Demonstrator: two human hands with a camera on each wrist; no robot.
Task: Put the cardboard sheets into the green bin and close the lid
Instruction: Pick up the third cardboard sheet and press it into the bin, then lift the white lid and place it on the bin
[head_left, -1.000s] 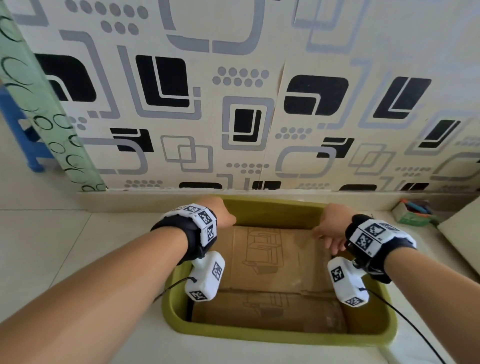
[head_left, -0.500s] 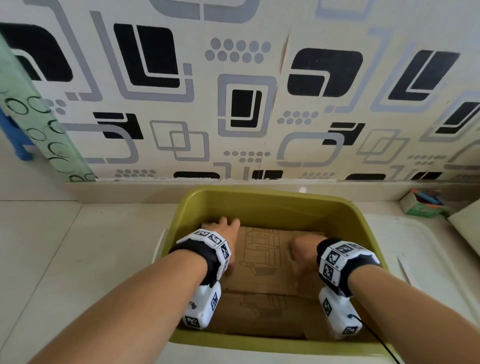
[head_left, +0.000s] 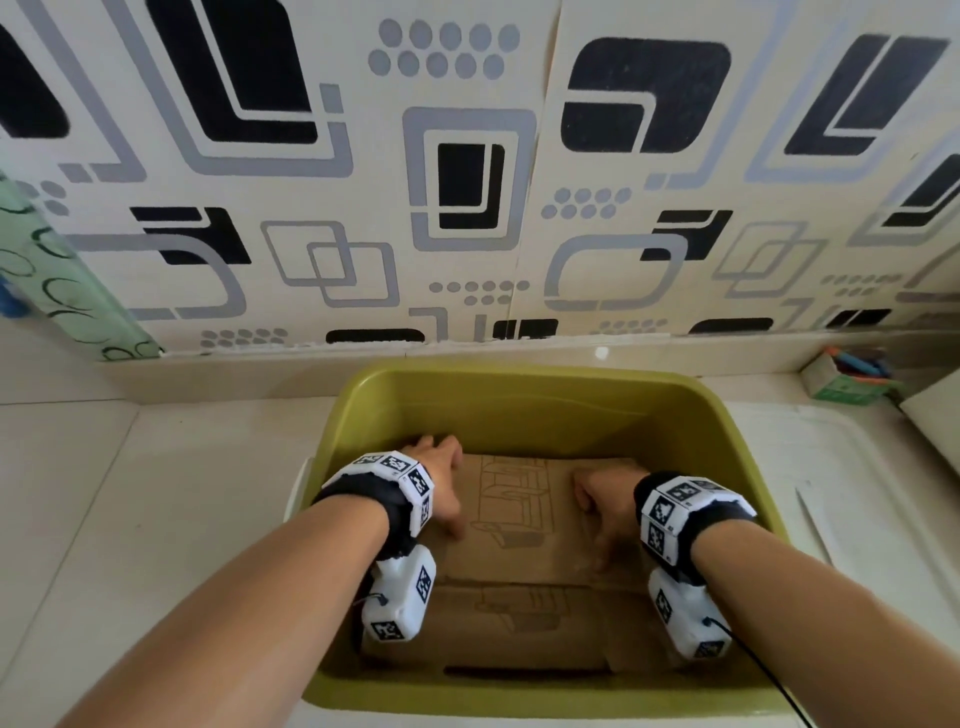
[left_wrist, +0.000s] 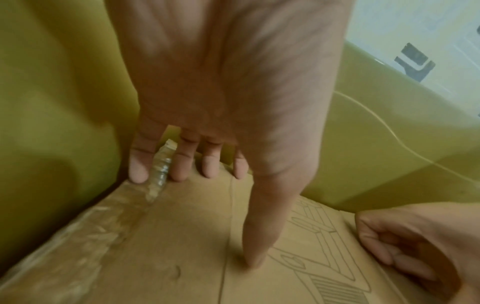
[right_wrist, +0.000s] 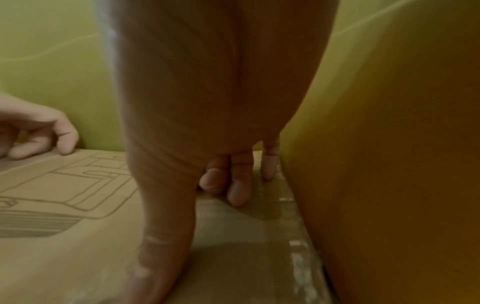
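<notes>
The green bin (head_left: 519, 400) stands open on the floor by the wall. Brown cardboard sheets (head_left: 519, 519) with a printed line drawing lie flat inside it. My left hand (head_left: 441, 483) is in the bin at the sheets' far left. Its straight fingers (left_wrist: 179, 170) touch the cardboard's (left_wrist: 182, 236) far edge and its thumb presses down on the sheet. My right hand (head_left: 602, 509) rests on the right side of the top sheet (right_wrist: 64, 246). There its bent fingertips (right_wrist: 239, 193) and thumb press down beside the bin's right wall (right_wrist: 389, 164). Neither hand holds anything.
A flat white lid (head_left: 852, 483) lies on the floor right of the bin, and a white edge (head_left: 298, 483) shows at the bin's left. A small green box of pens (head_left: 847, 376) sits by the wall at right. The patterned wall (head_left: 467, 182) is close behind.
Both hands have dropped from the bin's far rim onto the cardboard inside. My head has moved closer and lower over the bin.
</notes>
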